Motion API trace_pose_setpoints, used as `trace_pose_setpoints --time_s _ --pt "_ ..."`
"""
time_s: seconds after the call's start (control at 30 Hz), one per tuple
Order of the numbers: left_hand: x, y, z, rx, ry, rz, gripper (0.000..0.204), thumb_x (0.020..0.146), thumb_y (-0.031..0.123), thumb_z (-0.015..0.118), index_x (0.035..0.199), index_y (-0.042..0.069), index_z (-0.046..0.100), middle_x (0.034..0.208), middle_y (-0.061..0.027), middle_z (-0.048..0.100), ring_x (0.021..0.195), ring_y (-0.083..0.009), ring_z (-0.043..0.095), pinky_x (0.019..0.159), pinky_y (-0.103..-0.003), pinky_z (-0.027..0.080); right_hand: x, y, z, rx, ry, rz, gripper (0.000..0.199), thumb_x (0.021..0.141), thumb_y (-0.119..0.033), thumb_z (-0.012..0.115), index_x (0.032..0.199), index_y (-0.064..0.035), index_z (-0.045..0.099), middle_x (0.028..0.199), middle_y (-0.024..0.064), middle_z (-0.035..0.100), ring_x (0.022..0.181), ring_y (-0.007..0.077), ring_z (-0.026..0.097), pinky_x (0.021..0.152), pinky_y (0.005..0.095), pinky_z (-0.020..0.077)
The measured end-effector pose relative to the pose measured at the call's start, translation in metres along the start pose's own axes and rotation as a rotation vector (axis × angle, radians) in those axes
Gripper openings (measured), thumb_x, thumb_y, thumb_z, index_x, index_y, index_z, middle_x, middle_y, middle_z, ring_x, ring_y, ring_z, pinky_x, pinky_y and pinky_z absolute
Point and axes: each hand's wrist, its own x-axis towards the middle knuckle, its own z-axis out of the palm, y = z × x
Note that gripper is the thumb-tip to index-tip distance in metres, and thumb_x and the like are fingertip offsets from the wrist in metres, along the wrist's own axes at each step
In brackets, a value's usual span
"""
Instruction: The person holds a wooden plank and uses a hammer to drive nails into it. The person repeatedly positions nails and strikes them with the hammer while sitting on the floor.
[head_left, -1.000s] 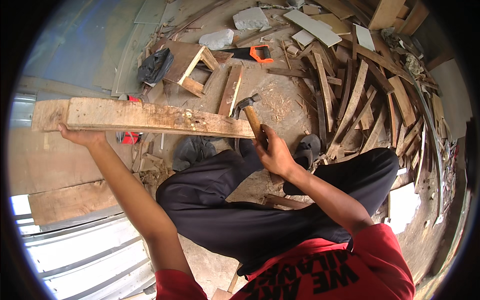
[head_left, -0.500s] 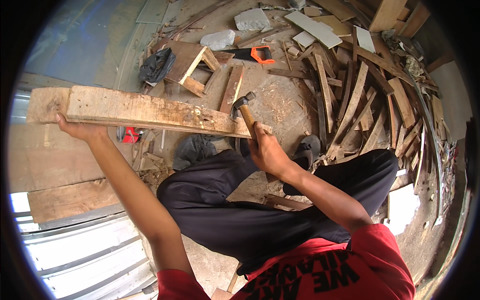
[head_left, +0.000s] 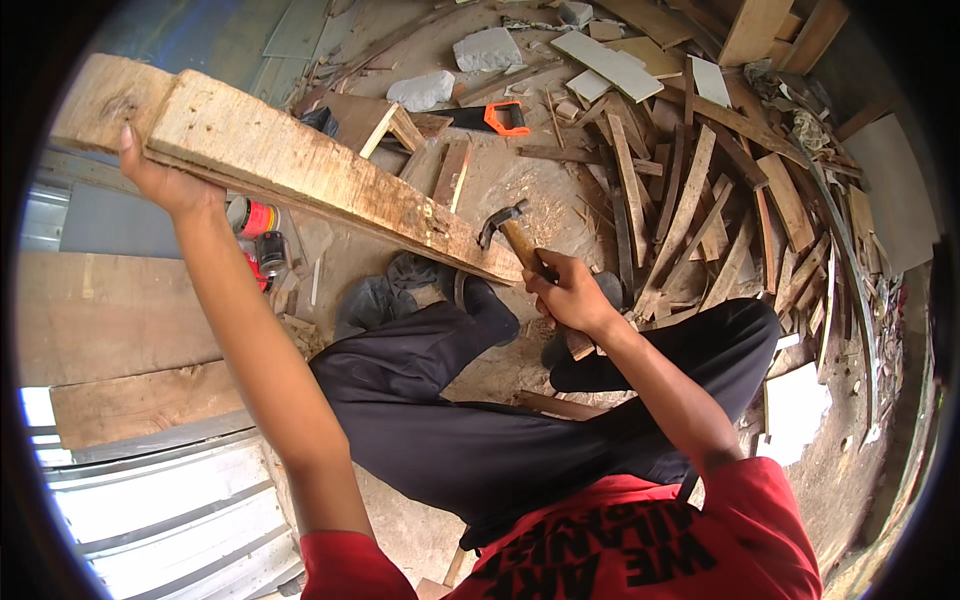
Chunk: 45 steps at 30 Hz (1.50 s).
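My left hand (head_left: 165, 180) grips the near end of a long rough wooden plank (head_left: 300, 165), lifted high at the upper left. The plank slopes down to the right, its far end near the hammer. My right hand (head_left: 570, 290) is closed around the wooden handle of a claw hammer (head_left: 505, 225), whose metal head sits just beside the plank's lower end. I sit with dark-trousered legs (head_left: 480, 400) bent, dark shoes on the dusty ground.
A pile of scrap wooden slats (head_left: 700, 190) fills the right side. An orange-handled handsaw (head_left: 490, 117) and pale stone blocks (head_left: 420, 90) lie at the top. A red can (head_left: 250, 215) stands under the plank. Wooden boards (head_left: 110, 320) and corrugated sheet (head_left: 160, 510) lie left.
My left hand has raised its end of the plank higher and leftward, tilting the plank more steeply. The right hand with the hammer has stayed near the plank's lower end.
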Motion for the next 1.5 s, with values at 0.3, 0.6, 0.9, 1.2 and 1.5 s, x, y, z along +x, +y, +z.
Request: trace_pose_setpoints --time_s 0.3,0.6,0.9,1.2,1.5 --pt "-0.009 -0.003 0.027 0.051 -0.009 -0.034 0.069 0.092 0.054 0.041 0.135 0.001 0.051 0.127 -0.0197 0.061 0.119 -0.0323 0.062 0.098 -0.047 0.053 0.002 -0.005 -0.003 0.057 0.178 -0.038 0.032 0.105 -0.014 0.056 0.132 0.0016 0.048 0.077 0.0015 0.053 0.058 0.0090 0.052 0.045 0.0277 0.0435" --pt "-0.008 -0.006 0.030 0.105 0.067 -0.064 0.071 0.092 0.054 0.049 0.136 -0.001 0.050 0.130 -0.0193 0.059 0.124 -0.0310 0.058 0.104 -0.043 0.046 -0.045 0.016 0.011 0.004 0.020 0.082 0.048 0.100 -0.012 0.060 0.140 0.0109 0.047 0.091 0.0219 0.069 0.072 0.0226 0.067 0.064 0.0379 0.0538" --pt "-0.014 0.002 0.022 0.068 0.067 -0.049 0.071 0.093 0.054 0.048 0.140 0.000 0.047 0.134 -0.0201 0.056 0.126 -0.0318 0.057 0.105 -0.045 0.047 0.023 0.043 0.027 -0.099 0.436 -0.266 0.036 0.103 -0.009 0.053 0.136 0.0045 0.046 0.082 0.0082 0.060 0.054 0.0178 0.056 0.045 0.0344 0.0442" --pt "-0.007 0.002 0.001 0.077 0.078 -0.044 0.071 0.093 0.053 0.049 0.141 0.001 0.046 0.134 -0.0202 0.056 0.126 -0.0317 0.057 0.104 -0.046 0.047 0.017 -0.010 0.004 0.235 0.306 0.100 0.056 0.103 -0.014 0.058 0.148 0.0073 0.033 0.088 0.0117 0.065 0.069 0.0218 0.062 0.064 0.0364 0.0541" --pt "-0.006 0.001 -0.007 0.055 0.099 -0.055 0.072 0.093 0.054 0.049 0.140 0.000 0.047 0.133 -0.0201 0.057 0.124 -0.0318 0.058 0.103 -0.044 0.048 0.013 -0.027 -0.002 0.192 0.224 -0.038 0.056 0.102 -0.013 0.056 0.151 0.0026 0.034 0.082 0.0081 0.060 0.056 0.0117 0.054 0.047 0.0321 0.0472"
